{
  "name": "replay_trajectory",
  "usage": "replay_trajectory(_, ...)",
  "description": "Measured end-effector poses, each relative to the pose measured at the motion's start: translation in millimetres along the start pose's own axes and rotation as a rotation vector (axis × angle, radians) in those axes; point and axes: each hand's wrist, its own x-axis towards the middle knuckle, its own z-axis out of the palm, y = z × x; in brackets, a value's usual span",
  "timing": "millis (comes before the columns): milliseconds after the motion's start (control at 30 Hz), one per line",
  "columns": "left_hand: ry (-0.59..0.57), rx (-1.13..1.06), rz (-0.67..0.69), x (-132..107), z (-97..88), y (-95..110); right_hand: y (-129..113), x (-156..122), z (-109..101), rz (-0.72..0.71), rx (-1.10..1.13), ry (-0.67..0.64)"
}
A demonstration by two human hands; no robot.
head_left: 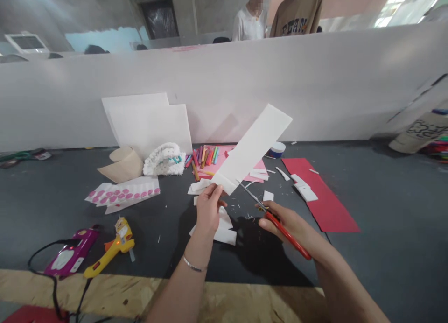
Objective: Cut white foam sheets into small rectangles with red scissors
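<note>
Head view: left hand (209, 208) closed in a pinch on the lower end of a white foam strip (252, 148), held up over the middle of the table (381, 201), nearer its front edge. Right hand (280, 225) wrapped around red-handled scissors (289, 234), blade tips just beside the strip's lower corner. Pinching close to the blades keeps the foam from flexing; hold it taut.

1. Your head camera looks out from your own head, facing forward and down.
2. It sits close above your left hand (210, 208) and right hand (285, 225).
3. The dark work surface (392, 211) fills the lower frame, with its plywood edge (105, 290) nearest you.
4. Farther off, a white partition (315, 85) crosses the view, and people stand beyond it.
</note>
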Motion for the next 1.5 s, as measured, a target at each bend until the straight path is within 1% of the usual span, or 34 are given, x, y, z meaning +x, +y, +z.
replay_trajectory(133,-0.029,0.02,-0.004,-3.7,3.2,2.4,-1.4,-2.0,-1.1,0.032,0.064,-0.064)
replay_trajectory(300,-0.07,0.035,-0.027,-4.6,3.8,-0.5,-1.0,-3.0,0.4,0.066,0.162,-0.112)
replay_trajectory(567,-0.099,0.064,-0.067,-7.9,7.0,-1.4,6.3,-2.3,3.4,0.046,0.124,-0.105)
replay_trajectory(1033,-0.083,0.083,-0.056,-6.6,5.8,-2.3,-1.3,-4.6,0.2,0.05,0.073,-0.222)
replay_trajectory(1167,-0.105,0.091,-0.05,-6.6,5.0,-2.6,-3.5,-4.2,2.1,0.063,0.024,-0.194)
replay_trajectory(1400,-0.114,0.097,-0.034,-3.5,1.1,-5.2,-8.3,3.4,16.0,0.097,-0.134,-0.088)
replay_trajectory(1500,-0.111,0.092,-0.042,-3.5,1.2,-4.6,-9.8,4.9,19.8,0.094,-0.154,-0.059)
